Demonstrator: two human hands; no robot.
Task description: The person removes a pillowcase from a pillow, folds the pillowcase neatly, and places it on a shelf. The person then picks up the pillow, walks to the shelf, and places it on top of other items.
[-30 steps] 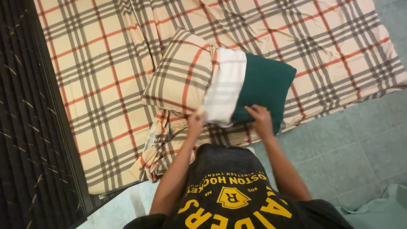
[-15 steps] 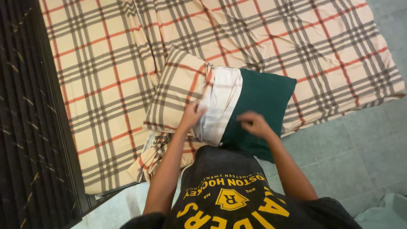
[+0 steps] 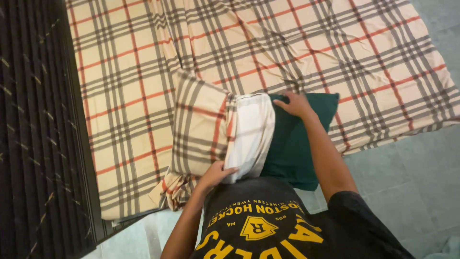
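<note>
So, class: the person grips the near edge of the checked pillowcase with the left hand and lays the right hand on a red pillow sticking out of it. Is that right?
Not quite: the pillow is dark green, not red, as the head view shows. The left hand does grip the checked pillowcase at its near edge, and the right hand rests on the pillow's far edge.

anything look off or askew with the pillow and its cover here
The plaid cover is only partway on: the green pillow sticks out bare on the right, with the cover's pale opening bunched at the middle. The left hand grips that edge; the right hand presses the pillow. The sheet beneath is wrinkled.
</note>
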